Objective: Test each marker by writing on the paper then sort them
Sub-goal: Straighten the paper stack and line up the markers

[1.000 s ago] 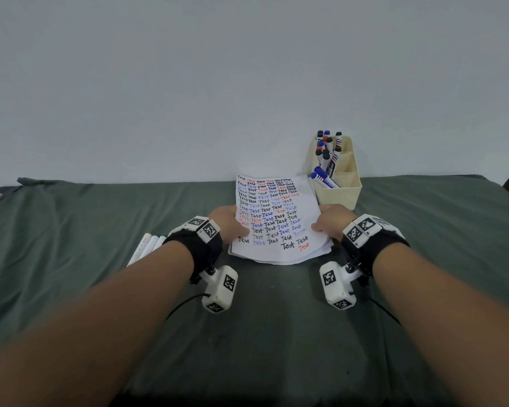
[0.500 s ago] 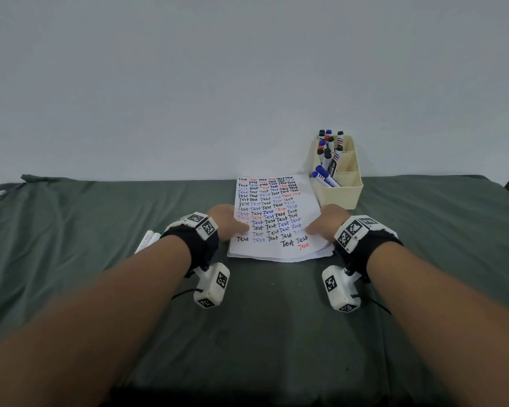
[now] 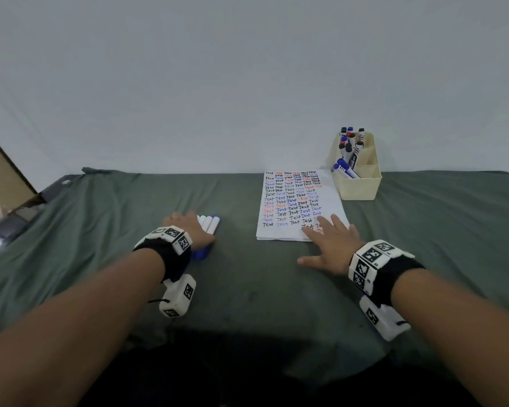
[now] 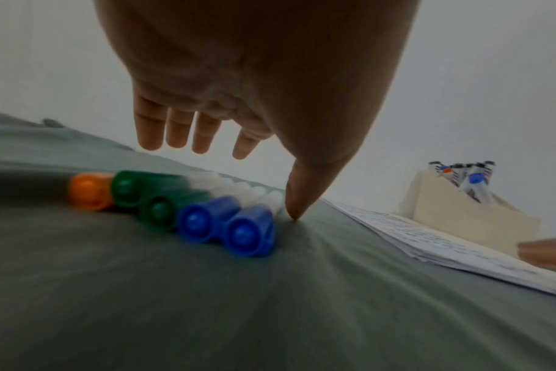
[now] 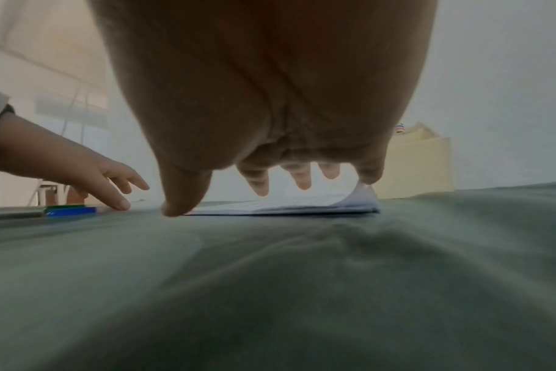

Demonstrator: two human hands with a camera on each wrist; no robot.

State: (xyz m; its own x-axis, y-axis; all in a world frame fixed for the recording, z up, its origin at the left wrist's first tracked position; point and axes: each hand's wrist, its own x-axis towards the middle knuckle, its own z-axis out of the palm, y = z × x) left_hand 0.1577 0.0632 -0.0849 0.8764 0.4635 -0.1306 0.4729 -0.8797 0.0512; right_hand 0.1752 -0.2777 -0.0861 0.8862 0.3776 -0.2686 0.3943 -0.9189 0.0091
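1. The left hand (image 3: 190, 230), fingers spread and holding nothing, hovers over the row of markers (image 4: 188, 208) at centre-left of the head view; its thumb tip touches the cloth just beside the nearest blue cap
2. Their long axes run away from the viewer, along the fingers
3. The right hand (image 3: 331, 245) lies flat, fingers splayed, on the paper (image 3: 294, 201) right of centre

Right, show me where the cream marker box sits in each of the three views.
Head: cream marker box stands upper right, at the far right corner of the paper.
Left wrist: the box is at the right edge, behind the paper.
Right wrist: the box is right of centre, beyond the right hand.
Shared landmark: the paper.
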